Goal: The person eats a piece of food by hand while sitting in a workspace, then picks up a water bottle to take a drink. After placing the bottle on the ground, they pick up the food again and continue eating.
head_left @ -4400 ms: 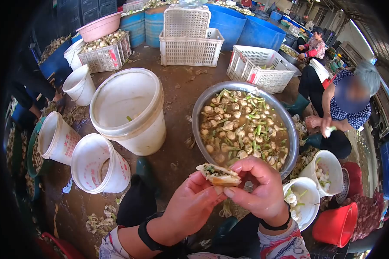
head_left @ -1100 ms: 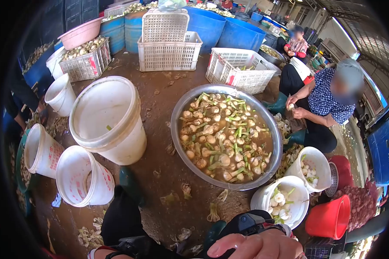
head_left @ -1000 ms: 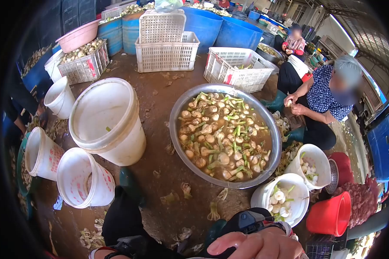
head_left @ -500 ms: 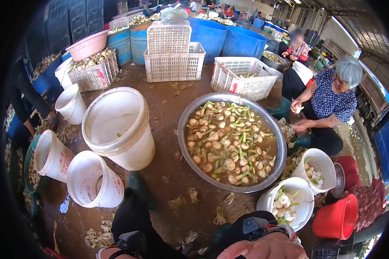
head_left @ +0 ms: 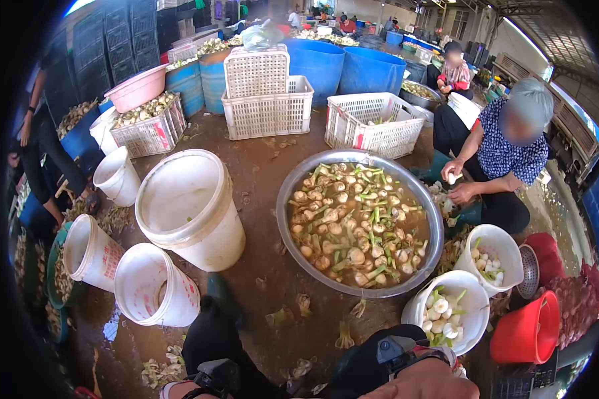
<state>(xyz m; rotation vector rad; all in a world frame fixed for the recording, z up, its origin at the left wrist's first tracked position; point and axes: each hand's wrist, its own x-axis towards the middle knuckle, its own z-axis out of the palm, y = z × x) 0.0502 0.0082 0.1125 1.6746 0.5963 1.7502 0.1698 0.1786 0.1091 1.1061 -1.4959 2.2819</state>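
Observation:
My right hand (head_left: 422, 382) is at the bottom edge, right of centre, below a white bucket (head_left: 456, 316) of pale peeled bulbs; its fingers are cut off by the frame and what they hold is hidden. Of my left arm only the strapped wrist (head_left: 213, 380) shows at the bottom; the left hand is out of view. In front lies a wide metal basin (head_left: 283, 219) of brownish water with many bulbs (head_left: 356, 256) and green stems floating in it.
Empty white buckets (head_left: 156, 286) and a large white tub (head_left: 226, 233) stand left. White crates (head_left: 269, 113) are behind. A seated co-worker (head_left: 512, 139) handles a bulb at the right. A red bucket (head_left: 526, 332) is lower right. Another person (head_left: 46, 153) stands far left.
The view has shifted slightly, moving the buckets and basin a little rightward and down. My right hand sits lower in the frame. The person at the far left shows more fully.

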